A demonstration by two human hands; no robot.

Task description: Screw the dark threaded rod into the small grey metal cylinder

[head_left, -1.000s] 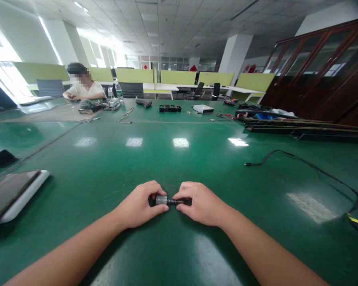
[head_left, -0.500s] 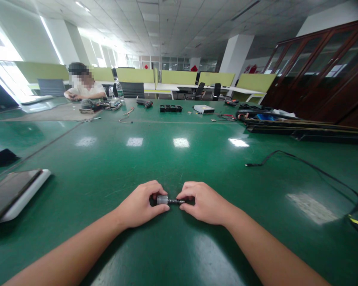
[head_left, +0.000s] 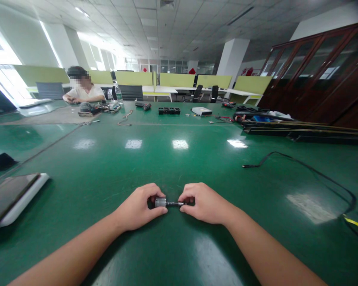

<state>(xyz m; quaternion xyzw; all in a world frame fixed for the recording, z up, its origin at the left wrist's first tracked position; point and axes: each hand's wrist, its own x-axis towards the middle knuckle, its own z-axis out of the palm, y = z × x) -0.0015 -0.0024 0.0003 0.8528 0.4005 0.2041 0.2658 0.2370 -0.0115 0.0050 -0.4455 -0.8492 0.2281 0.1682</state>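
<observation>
Both my hands rest on the green table close in front of me. My left hand is closed round a small grey metal cylinder. A thin dark shaft sticks out of the cylinder to the right. My right hand pinches the far end of that shaft with fingers curled. The two hands are a few centimetres apart, with the part lying just above the table top.
A tablet on a white base lies at the left edge. A black cable curls across the right side. Far across the table sit tools, a black tray and a white box. Another person sits at the far left.
My hands and the part have hardly moved. The view has tilted slightly, so the far table items sit a little lower in the picture.
</observation>
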